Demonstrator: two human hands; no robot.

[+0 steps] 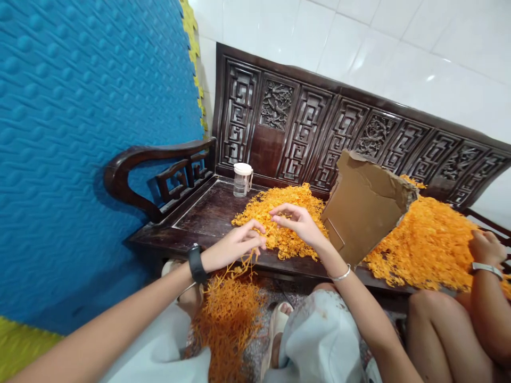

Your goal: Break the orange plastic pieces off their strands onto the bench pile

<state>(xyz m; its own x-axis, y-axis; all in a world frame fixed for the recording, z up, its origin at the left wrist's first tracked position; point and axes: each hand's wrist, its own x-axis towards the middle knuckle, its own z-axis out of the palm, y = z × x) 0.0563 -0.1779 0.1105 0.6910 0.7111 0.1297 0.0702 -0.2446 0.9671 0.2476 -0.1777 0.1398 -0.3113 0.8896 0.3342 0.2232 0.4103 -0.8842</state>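
Note:
My left hand [239, 242], with a black watch on the wrist, pinches a bunch of thin orange strands [243, 260] that hang down from it. My right hand [297, 221], a silver bangle on its wrist, hovers over the orange strand pile [275, 210] on the dark wooden bench [207, 213]; its fingers are curled and pinch at strands just right of the left hand. More orange strands [227, 319] lie heaped below the bench edge between my knees.
A torn cardboard sheet [365, 205] stands between this pile and a larger orange pile [427, 239]. Another person's hand [485, 247] rests at that pile on the right. A clear lidded jar [242, 180] sits at the bench back. A blue foam mat [88, 133] fills the left.

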